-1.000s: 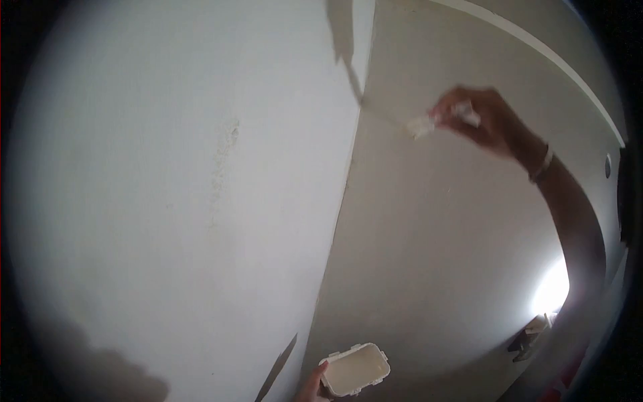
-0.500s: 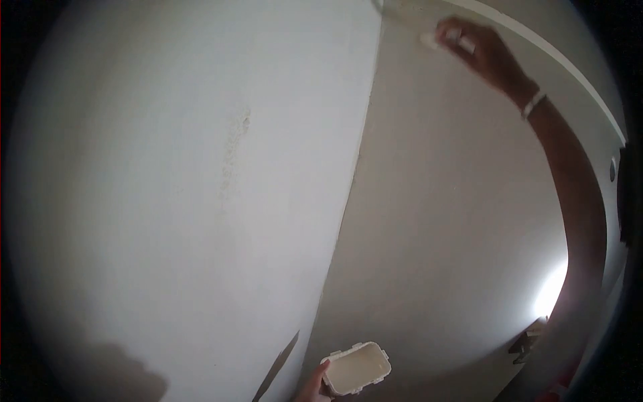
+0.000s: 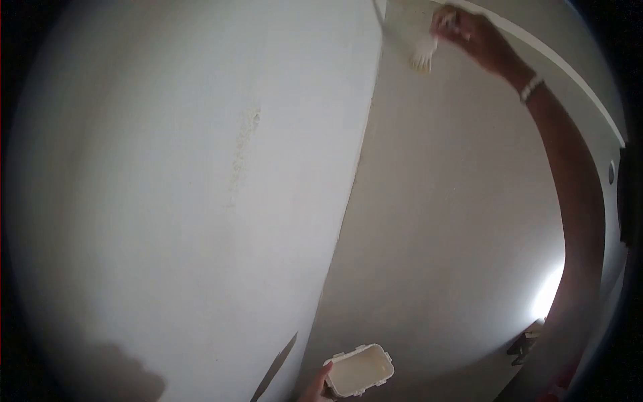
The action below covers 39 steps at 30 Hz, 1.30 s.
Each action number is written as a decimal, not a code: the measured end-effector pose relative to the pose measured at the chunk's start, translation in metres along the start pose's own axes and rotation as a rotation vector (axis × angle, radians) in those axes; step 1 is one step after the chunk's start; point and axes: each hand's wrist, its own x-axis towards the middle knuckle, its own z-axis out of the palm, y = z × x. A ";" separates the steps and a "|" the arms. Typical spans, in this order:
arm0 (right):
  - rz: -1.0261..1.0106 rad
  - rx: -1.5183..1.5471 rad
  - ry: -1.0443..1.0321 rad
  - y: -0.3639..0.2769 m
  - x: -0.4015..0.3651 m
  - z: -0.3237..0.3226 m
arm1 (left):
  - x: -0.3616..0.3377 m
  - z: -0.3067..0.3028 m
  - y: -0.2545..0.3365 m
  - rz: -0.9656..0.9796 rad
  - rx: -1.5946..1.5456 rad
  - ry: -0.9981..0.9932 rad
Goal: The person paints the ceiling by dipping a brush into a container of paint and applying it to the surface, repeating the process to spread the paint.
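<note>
Down low and closest in: a white, rectangular plastic tub with rounded corners (image 3: 360,348), open side facing the camera, small tabs along the rim. Gripped at its left end by the left hand (image 3: 316,388), thumb over the rim, remaining fingers mostly hidden behind. Inside, plain pale cream; impossible to tell contents from bare plastic.

Now up the right side, along the bare right forearm (image 3: 577,187), past a pale beaded bracelet (image 3: 531,88), to the right hand (image 3: 477,39), raised high near the top. Fingers bent and drawn in tight, barely any gap, grasping a small brush with flared, off-white bristles (image 3: 424,55). Handle mostly covered by the grip, outline blurred. Bristles just below and to the left of the fingertips, pointing downward, yellowish at the ends, high above the tub. Right in front of the grey-beige wall (image 3: 429,181), near the corner; contact with the surface too unclear to call.

Across the corner, a brighter white wall (image 3: 161,174), marked by a rough, flaking streak (image 3: 242,157), with dark shadows low down. Off to the right, a bright white glow (image 3: 550,295) beside the forearm, and overhead, a curving white trim strip (image 3: 559,55).
</note>
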 end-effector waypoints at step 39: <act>-0.301 0.265 -0.053 -0.103 -0.095 0.094 | 0.003 -0.018 -0.009 0.015 0.057 -0.019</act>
